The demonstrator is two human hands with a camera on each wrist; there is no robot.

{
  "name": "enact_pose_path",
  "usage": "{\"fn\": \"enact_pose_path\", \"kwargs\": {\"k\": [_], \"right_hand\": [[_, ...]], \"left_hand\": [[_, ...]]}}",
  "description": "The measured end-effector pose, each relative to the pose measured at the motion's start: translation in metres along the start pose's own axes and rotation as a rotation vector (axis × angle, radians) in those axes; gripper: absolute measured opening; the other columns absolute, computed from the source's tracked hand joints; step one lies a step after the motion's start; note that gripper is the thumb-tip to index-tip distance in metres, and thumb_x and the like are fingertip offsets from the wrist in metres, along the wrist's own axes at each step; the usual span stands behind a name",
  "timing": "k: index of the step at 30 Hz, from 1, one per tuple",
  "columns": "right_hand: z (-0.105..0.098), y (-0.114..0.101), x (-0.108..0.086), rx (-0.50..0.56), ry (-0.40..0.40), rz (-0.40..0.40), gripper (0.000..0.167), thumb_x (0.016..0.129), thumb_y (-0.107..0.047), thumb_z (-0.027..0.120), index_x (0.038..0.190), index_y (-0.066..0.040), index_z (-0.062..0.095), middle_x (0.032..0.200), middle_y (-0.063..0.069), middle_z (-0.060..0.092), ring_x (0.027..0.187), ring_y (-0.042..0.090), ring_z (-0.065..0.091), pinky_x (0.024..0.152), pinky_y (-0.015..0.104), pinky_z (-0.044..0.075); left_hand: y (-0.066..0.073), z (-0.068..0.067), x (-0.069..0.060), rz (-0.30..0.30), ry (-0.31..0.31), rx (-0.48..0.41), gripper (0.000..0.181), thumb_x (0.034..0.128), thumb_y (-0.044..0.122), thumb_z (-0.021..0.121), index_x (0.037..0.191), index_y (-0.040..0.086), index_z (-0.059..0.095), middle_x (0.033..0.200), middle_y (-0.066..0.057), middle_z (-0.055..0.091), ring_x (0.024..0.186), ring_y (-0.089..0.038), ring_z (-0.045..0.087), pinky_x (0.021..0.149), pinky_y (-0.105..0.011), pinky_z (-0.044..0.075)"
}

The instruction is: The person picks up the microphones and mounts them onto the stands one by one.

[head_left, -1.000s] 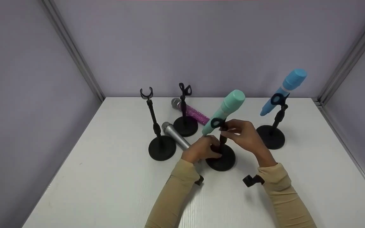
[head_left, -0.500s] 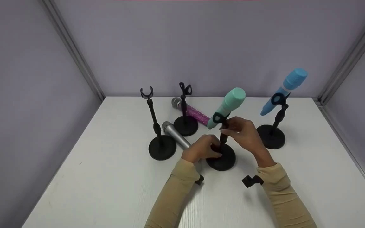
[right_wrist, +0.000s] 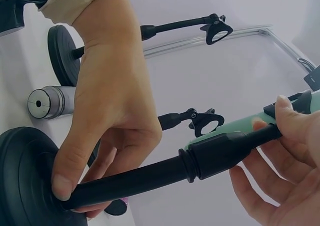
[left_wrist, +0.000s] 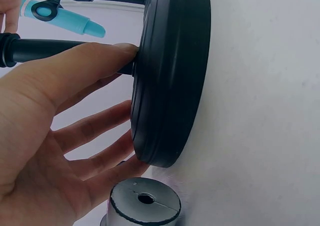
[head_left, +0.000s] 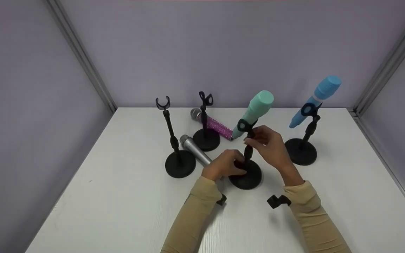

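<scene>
A mint-green microphone sits tilted in the clip of a black microphone stand. My left hand grips this stand low down, with the thumb against the foot of the pole and the fingers over the round base. Higher up, my right hand pinches the thin upper pole just under the clip. A silver microphone lies beside my left hand, its tail end partly hidden by that hand in the head view. The right wrist view shows both hands on the one pole.
At the right stands another stand holding a blue microphone. Two stands with bare clips, a left one and a back one, rise on the left. A pink glittery microphone lies behind. Walls enclose the white table.
My right hand has moved up, raising the clip and mint-green microphone and lengthening the pole. The left hand and the base stay in place.
</scene>
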State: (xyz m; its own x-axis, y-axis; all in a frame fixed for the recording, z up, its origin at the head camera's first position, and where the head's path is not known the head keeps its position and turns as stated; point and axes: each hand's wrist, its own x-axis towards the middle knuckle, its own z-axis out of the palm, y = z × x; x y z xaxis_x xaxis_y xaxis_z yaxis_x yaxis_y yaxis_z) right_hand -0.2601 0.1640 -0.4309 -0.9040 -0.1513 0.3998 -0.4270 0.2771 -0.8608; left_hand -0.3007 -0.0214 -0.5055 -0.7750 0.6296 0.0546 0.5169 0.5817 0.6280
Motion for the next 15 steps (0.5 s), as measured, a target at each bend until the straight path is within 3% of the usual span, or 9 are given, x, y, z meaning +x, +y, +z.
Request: {"fn": "enact_pose_path", "kwargs": {"k": [9, 15], "right_hand": [[0.0032, -0.0043, -0.0007, -0.006, 0.047, -0.056, 0.019, 0.097, -0.005, 0.070, 0.115, 0.001, 0.066, 0.100, 0.013, 0.072, 0.091, 0.009, 0.072, 0.084, 0.017, 0.057], [0.0024, -0.0058, -0.0010, 0.001, 0.050, -0.041, 0.019, 0.098, -0.007, 0.070, 0.115, 0.000, 0.068, 0.098, 0.014, 0.073, 0.089, 0.004, 0.072, 0.084, 0.017, 0.057]], "left_hand": [[0.0013, -0.0009, -0.0005, 0.008, 0.000, 0.011, 0.020, 0.0850, 0.015, 0.085, 0.102, 0.005, 0.081, 0.110, -0.004, 0.074, 0.104, -0.013, 0.065, 0.095, -0.024, 0.054], [0.0002, -0.0010, -0.0003, 0.004, -0.002, -0.009, 0.018, 0.0850, 0.014, 0.085, 0.099, 0.005, 0.080, 0.105, -0.003, 0.074, 0.099, -0.010, 0.064, 0.091, -0.023, 0.054]]}}
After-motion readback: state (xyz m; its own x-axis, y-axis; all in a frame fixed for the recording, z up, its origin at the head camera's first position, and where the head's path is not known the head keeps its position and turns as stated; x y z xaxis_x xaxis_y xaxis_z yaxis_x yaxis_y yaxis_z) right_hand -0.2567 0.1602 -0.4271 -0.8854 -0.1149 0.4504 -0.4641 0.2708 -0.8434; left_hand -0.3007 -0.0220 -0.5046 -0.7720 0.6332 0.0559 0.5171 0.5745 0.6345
